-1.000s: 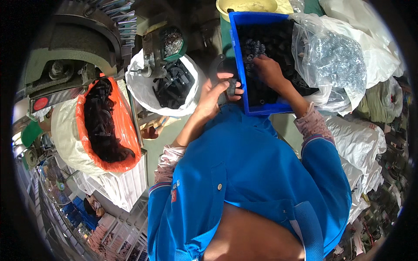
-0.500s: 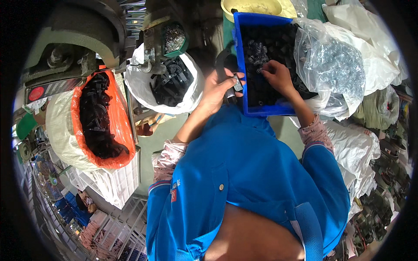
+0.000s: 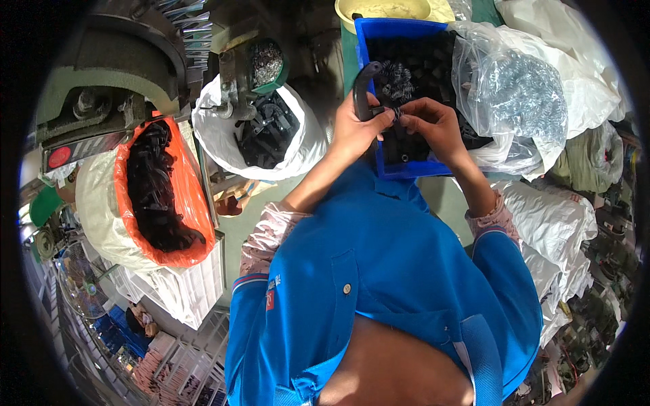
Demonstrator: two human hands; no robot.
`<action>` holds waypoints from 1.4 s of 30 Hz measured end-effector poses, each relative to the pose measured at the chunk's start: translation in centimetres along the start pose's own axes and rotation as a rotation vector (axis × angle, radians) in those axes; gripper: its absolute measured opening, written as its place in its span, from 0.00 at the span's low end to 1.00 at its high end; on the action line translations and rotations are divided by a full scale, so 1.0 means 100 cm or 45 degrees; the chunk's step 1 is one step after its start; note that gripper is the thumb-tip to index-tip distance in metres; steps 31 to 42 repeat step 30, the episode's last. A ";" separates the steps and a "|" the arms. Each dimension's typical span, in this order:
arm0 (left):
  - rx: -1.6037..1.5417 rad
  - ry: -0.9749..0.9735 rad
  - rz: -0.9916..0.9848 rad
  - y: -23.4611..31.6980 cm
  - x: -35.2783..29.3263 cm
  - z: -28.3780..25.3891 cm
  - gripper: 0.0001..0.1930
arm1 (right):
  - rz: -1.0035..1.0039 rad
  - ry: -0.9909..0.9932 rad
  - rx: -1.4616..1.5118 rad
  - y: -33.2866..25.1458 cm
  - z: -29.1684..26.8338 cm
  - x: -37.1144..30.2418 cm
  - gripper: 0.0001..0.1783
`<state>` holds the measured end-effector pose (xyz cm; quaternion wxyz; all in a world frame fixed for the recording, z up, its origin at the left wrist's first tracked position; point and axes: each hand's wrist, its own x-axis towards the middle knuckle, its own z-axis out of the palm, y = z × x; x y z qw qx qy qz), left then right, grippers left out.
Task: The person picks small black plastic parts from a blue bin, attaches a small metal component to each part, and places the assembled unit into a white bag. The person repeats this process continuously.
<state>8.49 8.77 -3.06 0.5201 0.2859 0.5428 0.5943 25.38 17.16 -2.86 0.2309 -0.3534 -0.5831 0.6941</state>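
Note:
My left hand (image 3: 355, 132) is closed around a black curved handle-like part (image 3: 365, 84), which stands up out of the fist. My right hand (image 3: 437, 128) pinches a small metal coil spring (image 3: 398, 114) against the near end of that part, right by the left fingertips. Both hands are over the left side of a blue bin (image 3: 376, 54). Inside the bin lie many small black pieces, with a heap of coil springs (image 3: 395, 80) on top, just beyond the fingers. How the spring sits against the part is hidden by the fingers.
A clear bag of springs (image 3: 521, 95) leans on the bin's right side. Behind it stands a yellow basin (image 3: 389, 8). To the left are a white sack (image 3: 308, 139) and an orange-lined sack (image 3: 196, 237) of black parts, below a machine (image 3: 84, 101) and a green cup (image 3: 276, 80).
My right hand has come from the spring heap back to my left hand. The left hand has turned the black part more upright and moved slightly right.

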 end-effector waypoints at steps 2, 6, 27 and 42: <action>-0.124 -0.041 -0.080 0.001 0.002 -0.001 0.12 | -0.055 0.041 -0.115 -0.004 0.004 -0.006 0.10; -0.249 -0.019 -0.229 -0.003 0.002 0.003 0.09 | -0.363 0.043 -0.440 -0.009 0.001 -0.013 0.11; 0.057 -0.016 -0.120 -0.008 0.000 0.005 0.15 | 0.090 0.007 -0.016 0.011 0.003 -0.012 0.12; 0.032 -0.029 -0.217 -0.006 0.004 0.003 0.16 | -0.290 0.072 -0.397 0.018 0.006 -0.017 0.11</action>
